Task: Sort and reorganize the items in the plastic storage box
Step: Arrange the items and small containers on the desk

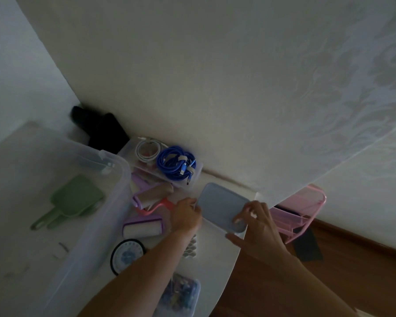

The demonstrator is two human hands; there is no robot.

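At table edge, near the wall, both my hands are on a small grey-lidded case point(223, 206); left hand point(185, 215) pinches its left end w/ curled fingers, right hand point(256, 221) grips the near-right corner, fingertips point(238, 219) curled onto the lid; judged: held at both ends to steady it for closing or setting down, cannot tell which; contents not visible, lid opaque.

Plastic storage box point(114, 202), the task's thing, stands at left on the white table point(215, 266); clear walls, open top; inside lies a green dustpan-type scoop point(76, 200) flat on the bottom, approx. centre; rest of the interior too dim to read.

Items outside the box, between it and my hands, judged laid out for sorting:
- small clear tray point(198, 169) against the wall, holding a blue coiled cable point(175, 164) and a white coiled cable point(146, 149), side by side;
- lint rollers grouped together: one w/ purple frame point(143, 227), one w/ red handle point(157, 207), another behind, partly hidden;
- round black-rimmed disc point(127, 256) just beside the box wall;
- clear lidded container point(181, 296) at the near edge, under my left forearm, w/ small multicoloured bits inside; type cannot tell.

Pink wire rack point(302, 211) sits off the table at right, on a wood floor; dark object point(105, 131) in the corner, unidentified.
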